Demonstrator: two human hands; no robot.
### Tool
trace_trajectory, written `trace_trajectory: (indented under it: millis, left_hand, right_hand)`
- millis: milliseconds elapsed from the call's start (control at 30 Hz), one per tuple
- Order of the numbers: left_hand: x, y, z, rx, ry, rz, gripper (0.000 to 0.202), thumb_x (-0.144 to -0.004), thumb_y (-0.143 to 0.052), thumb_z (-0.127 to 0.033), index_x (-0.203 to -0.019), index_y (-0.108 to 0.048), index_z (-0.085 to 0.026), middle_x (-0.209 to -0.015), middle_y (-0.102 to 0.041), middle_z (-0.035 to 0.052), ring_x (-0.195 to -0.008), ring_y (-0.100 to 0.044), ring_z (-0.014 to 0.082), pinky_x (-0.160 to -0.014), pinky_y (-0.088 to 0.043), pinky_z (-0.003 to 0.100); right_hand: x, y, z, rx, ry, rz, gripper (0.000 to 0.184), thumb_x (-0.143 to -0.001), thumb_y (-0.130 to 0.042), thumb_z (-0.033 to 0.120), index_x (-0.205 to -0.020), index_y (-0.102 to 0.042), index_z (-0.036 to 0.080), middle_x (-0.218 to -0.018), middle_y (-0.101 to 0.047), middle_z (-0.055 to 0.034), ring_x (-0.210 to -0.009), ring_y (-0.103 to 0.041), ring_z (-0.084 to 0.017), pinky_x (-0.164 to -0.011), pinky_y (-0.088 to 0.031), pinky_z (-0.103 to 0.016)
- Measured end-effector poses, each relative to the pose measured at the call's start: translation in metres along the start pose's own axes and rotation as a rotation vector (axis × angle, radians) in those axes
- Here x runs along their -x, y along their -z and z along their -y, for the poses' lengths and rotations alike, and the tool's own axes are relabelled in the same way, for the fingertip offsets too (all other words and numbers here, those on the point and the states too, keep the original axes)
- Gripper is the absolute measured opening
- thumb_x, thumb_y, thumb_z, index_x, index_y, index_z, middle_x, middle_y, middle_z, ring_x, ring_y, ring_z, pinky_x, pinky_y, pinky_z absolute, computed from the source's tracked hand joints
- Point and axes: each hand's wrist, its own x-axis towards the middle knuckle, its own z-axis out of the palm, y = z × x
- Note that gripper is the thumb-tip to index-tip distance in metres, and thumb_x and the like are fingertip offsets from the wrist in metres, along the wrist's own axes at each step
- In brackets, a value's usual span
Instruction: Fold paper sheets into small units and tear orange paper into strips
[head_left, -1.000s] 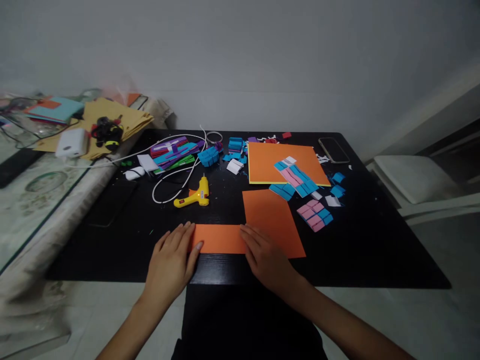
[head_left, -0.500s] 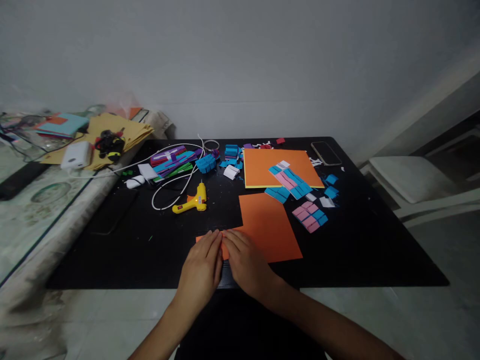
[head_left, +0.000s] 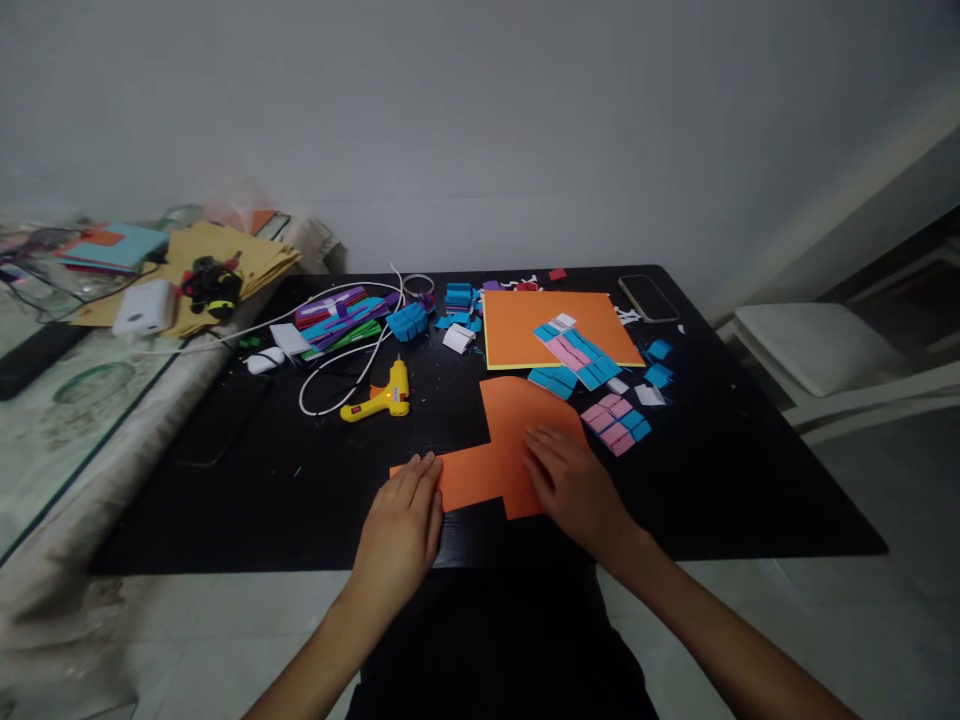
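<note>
My left hand (head_left: 403,510) lies flat on the left end of an orange paper strip (head_left: 471,476), fingers stretched out side by side. Larger orange paper (head_left: 517,410) meets the strip on its right; I cannot tell whether they are one piece or overlap. On this larger part rests my right hand (head_left: 577,490), fingers extended and thumb apart, covering its right side. The paper's upper right edge looks curved upward. Just right of it lies a pink-and-blue folded paper piece (head_left: 616,424).
A yellow glue gun (head_left: 382,395) lies left of the paper. Behind are an orange sheet stack (head_left: 517,335) with a pink-and-blue strip (head_left: 577,352), coloured paper strips (head_left: 341,320), a white cable (head_left: 304,385) and a phone (head_left: 649,298). A white chair (head_left: 802,345) stands right of the black table (head_left: 720,500).
My right hand has moved right, from beside my left hand onto the larger orange paper. My left hand stays on the strip, more of which now shows. The view has shifted slightly.
</note>
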Motion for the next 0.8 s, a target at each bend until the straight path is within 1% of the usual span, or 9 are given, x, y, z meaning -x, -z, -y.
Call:
trace_trajectory:
  millis: [100,233,367,433,533,567,633,700,800]
  left_hand:
    - [-0.006,0.005,0.000,0.024,0.028,0.012,0.036,-0.103,-0.050,-0.019,-0.136,-0.061,-0.010,-0.134,-0.069,0.0188,-0.123,-0.066,0.0355,-0.104,-0.056,0.056]
    - [-0.021,0.011,-0.006,0.112,0.042,0.059,0.036,-0.102,-0.057,-0.028,-0.135,-0.060,-0.014,-0.131,-0.067,0.0165,-0.120,-0.065,0.0330,-0.102,-0.055,0.052]
    - [-0.037,0.012,-0.009,0.136,0.057,0.167,0.047,-0.095,-0.071,-0.036,-0.136,-0.061,-0.015,-0.122,-0.068,0.0154,-0.108,-0.064,0.0338,-0.091,-0.055,0.050]
    - [-0.048,0.014,-0.006,0.188,0.122,0.244,0.043,-0.089,-0.078,-0.037,-0.125,-0.067,-0.016,-0.111,-0.068,0.0138,-0.100,-0.062,0.0336,-0.086,-0.053,0.048]
    - [-0.074,0.022,0.007,0.555,0.238,0.393,0.017,-0.086,-0.076,-0.031,-0.092,-0.067,-0.018,-0.091,-0.065,0.0077,-0.084,-0.058,0.0250,-0.075,-0.048,0.037]
    - [-0.086,0.025,0.013,0.634,0.236,0.451,0.014,-0.089,-0.071,-0.031,-0.085,-0.065,-0.019,-0.083,-0.064,0.0043,-0.076,-0.056,0.0208,-0.068,-0.045,0.032]
    - [-0.112,0.029,0.024,0.745,0.231,0.520,0.022,-0.091,-0.068,-0.036,-0.078,-0.062,-0.019,-0.069,-0.057,-0.0013,-0.061,-0.049,0.0148,-0.058,-0.039,0.026]
    - [-0.138,0.027,0.031,0.846,0.246,0.518,0.026,-0.092,-0.068,-0.042,-0.081,-0.061,-0.020,-0.067,-0.053,-0.0034,-0.059,-0.046,0.0124,-0.055,-0.035,0.024]
    - [-0.165,0.013,0.033,1.164,0.381,0.383,0.030,-0.086,-0.076,-0.043,-0.083,-0.058,-0.019,-0.065,-0.050,-0.0053,-0.054,-0.041,0.0092,-0.052,-0.026,0.022]
  right_hand:
    - [-0.002,0.005,-0.003,-0.010,0.014,0.023,0.035,-0.103,-0.050,0.017,-0.129,-0.074,0.011,-0.132,-0.075,-0.0182,-0.127,-0.071,-0.033,-0.108,-0.059,-0.054]
    - [-0.011,0.011,0.000,-0.124,-0.016,0.057,0.034,-0.101,-0.053,0.018,-0.129,-0.072,0.012,-0.125,-0.077,-0.0189,-0.119,-0.073,-0.033,-0.102,-0.062,-0.055]
    - [-0.026,0.018,-0.001,-0.329,-0.078,0.061,0.029,-0.098,-0.061,0.021,-0.124,-0.072,0.015,-0.119,-0.078,-0.0161,-0.112,-0.075,-0.031,-0.099,-0.062,-0.053]
    - [-0.038,0.021,-0.005,-0.428,-0.110,0.061,0.026,-0.096,-0.064,0.023,-0.120,-0.074,0.018,-0.118,-0.079,-0.0133,-0.112,-0.076,-0.029,-0.101,-0.061,-0.052]
    - [-0.062,0.025,-0.013,-0.587,-0.152,0.093,0.023,-0.094,-0.066,0.024,-0.115,-0.075,0.020,-0.116,-0.080,-0.0110,-0.109,-0.076,-0.026,-0.098,-0.062,-0.046]
    - [-0.072,0.025,-0.015,-0.646,-0.170,0.084,0.020,-0.094,-0.067,0.025,-0.111,-0.076,0.020,-0.113,-0.080,-0.0101,-0.107,-0.076,-0.025,-0.097,-0.062,-0.046]
    - [-0.090,0.023,-0.020,-0.805,-0.238,0.098,0.019,-0.091,-0.072,0.031,-0.107,-0.076,0.020,-0.111,-0.080,-0.0093,-0.104,-0.076,-0.024,-0.098,-0.061,-0.044]
    - [-0.104,0.019,-0.025,-1.011,-0.352,0.070,0.022,-0.085,-0.080,0.037,-0.099,-0.076,0.019,-0.104,-0.081,-0.0079,-0.101,-0.076,-0.024,-0.096,-0.061,-0.042]
    - [-0.112,0.011,-0.028,-1.128,-0.422,0.030,0.031,-0.085,-0.080,0.047,-0.096,-0.074,0.019,-0.099,-0.080,-0.0060,-0.094,-0.075,-0.023,-0.090,-0.063,-0.041]
